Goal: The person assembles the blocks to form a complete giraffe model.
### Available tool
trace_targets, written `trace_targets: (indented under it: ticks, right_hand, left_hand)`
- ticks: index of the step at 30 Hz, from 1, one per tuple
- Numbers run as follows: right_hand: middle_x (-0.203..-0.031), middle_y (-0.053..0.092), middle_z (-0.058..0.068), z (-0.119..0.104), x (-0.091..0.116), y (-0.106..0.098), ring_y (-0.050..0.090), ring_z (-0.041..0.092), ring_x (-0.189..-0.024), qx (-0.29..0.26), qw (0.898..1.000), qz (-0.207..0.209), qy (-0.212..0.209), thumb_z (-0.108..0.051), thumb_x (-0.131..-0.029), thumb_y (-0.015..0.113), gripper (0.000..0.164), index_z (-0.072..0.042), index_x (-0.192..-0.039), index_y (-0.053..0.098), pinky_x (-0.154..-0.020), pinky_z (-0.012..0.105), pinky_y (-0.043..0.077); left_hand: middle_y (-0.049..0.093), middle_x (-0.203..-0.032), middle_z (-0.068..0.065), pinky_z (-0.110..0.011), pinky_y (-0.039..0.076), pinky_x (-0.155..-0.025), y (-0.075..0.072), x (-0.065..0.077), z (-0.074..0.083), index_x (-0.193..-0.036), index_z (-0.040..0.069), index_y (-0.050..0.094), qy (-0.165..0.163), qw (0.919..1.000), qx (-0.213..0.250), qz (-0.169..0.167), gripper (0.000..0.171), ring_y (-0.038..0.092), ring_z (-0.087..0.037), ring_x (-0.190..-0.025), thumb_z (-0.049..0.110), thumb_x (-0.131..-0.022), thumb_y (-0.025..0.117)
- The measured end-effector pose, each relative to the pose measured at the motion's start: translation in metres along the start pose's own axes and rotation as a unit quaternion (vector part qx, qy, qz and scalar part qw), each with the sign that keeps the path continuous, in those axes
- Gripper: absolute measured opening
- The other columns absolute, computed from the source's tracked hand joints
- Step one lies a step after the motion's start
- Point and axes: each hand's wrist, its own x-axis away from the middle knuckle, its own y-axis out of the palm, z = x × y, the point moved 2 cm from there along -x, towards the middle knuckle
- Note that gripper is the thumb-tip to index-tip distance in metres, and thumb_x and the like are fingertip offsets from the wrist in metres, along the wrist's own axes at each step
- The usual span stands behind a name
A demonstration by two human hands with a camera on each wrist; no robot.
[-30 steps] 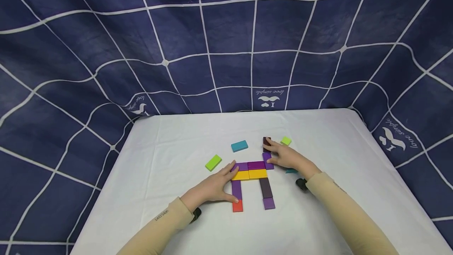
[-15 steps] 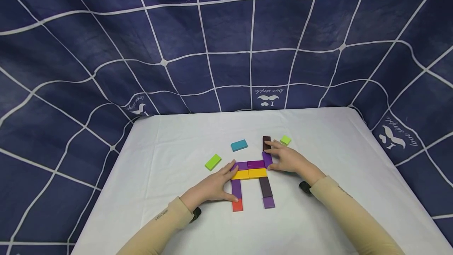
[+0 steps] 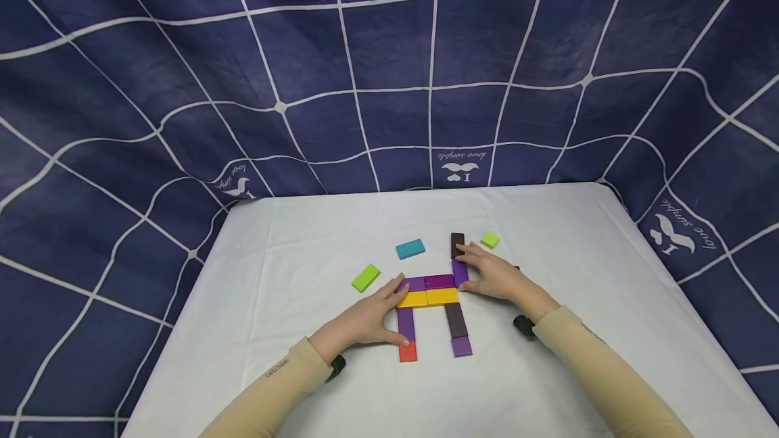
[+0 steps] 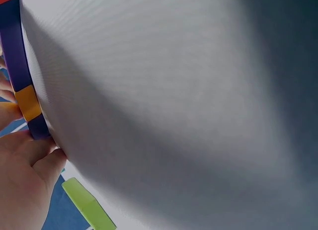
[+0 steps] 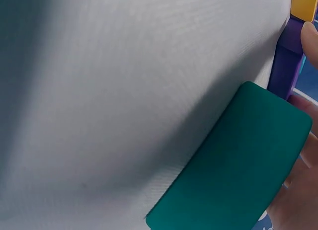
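Observation:
Flat coloured blocks form a figure on the table. Two yellow blocks (image 3: 441, 297) and two purple ones (image 3: 439, 282) make its middle; a purple block (image 3: 406, 324) with a red block (image 3: 408, 351) and a dark block (image 3: 456, 320) with a purple block (image 3: 461, 346) extend below. My left hand (image 3: 365, 320) rests spread along the left side, thumb at the red block. My right hand (image 3: 498, 276) touches the right side of an upper purple block (image 3: 460, 274) and the dark brown block (image 3: 458, 245) above it, fingers extended. A teal block (image 5: 233, 160) lies close under my right hand.
A blue block (image 3: 410, 249) and a lime green block (image 3: 366, 278) lie behind and left of the figure. Another lime block (image 3: 489, 240) lies behind my right hand. White cloth (image 3: 292, 235) covers the table; a navy curtain (image 3: 389, 120) stands behind.
My right hand has shifted slightly right, its fingers moving off the dark brown block's top to its right side. The upper purple block has shifted slightly. My left hand stays in place.

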Motion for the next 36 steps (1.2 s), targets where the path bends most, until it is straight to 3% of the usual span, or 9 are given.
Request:
trace_targets:
  ticks: [9,16,22,26,36]
  right_hand:
    - [-0.155,0.040,0.013,-0.001,-0.001,-0.001,0.033,0.041,-0.144,0.002,1.000,-0.002,0.002,-0.035,-0.085,0.077,0.064,-0.001,-0.136,0.057,-0.114,0.057,0.035]
    - [-0.156,0.040,0.015,0.006,-0.014,-0.013,0.034,0.042,-0.144,0.000,1.000,0.009,0.017,-0.030,-0.098,0.061,0.052,-0.007,-0.144,0.051,-0.114,0.058,0.032]
    - [-0.158,0.034,0.019,0.012,-0.028,-0.019,0.034,0.042,-0.143,0.041,0.998,-0.029,0.031,-0.024,-0.103,0.051,0.047,-0.006,-0.147,0.046,-0.115,0.057,0.031]
    - [-0.158,0.033,0.018,0.013,-0.032,-0.019,0.036,0.041,-0.142,0.048,0.997,-0.048,0.036,-0.020,-0.103,0.050,0.045,-0.007,-0.146,0.046,-0.115,0.056,0.032]
    - [-0.159,0.032,0.017,0.018,-0.029,-0.016,0.037,0.039,-0.143,0.022,0.998,-0.043,0.030,-0.016,-0.103,0.050,0.045,-0.008,-0.146,0.047,-0.116,0.054,0.032]
  left_hand:
    - [0.008,-0.168,-0.003,-0.042,0.036,-0.116,0.000,0.001,-0.001,-0.157,0.016,0.023,0.002,1.0000,0.004,0.004,0.109,0.022,-0.024,-0.152,0.062,-0.074,0.076]
    - [0.008,-0.168,-0.003,-0.042,0.036,-0.116,0.000,0.002,-0.001,-0.157,0.016,0.023,0.000,1.0000,0.009,0.002,0.108,0.022,-0.024,-0.152,0.062,-0.074,0.076]
    - [0.007,-0.168,-0.002,-0.042,0.036,-0.117,-0.001,0.002,0.000,-0.157,0.017,0.022,0.001,1.0000,0.007,-0.002,0.108,0.022,-0.023,-0.152,0.062,-0.075,0.076]
    - [0.007,-0.168,-0.002,-0.042,0.036,-0.117,0.000,0.001,0.000,-0.158,0.017,0.022,0.003,1.0000,0.006,0.000,0.108,0.022,-0.023,-0.152,0.062,-0.075,0.076]
    - [0.008,-0.168,-0.003,-0.042,0.036,-0.117,0.002,0.000,-0.001,-0.157,0.016,0.023,0.007,0.9999,0.008,0.002,0.109,0.022,-0.024,-0.152,0.062,-0.074,0.076]
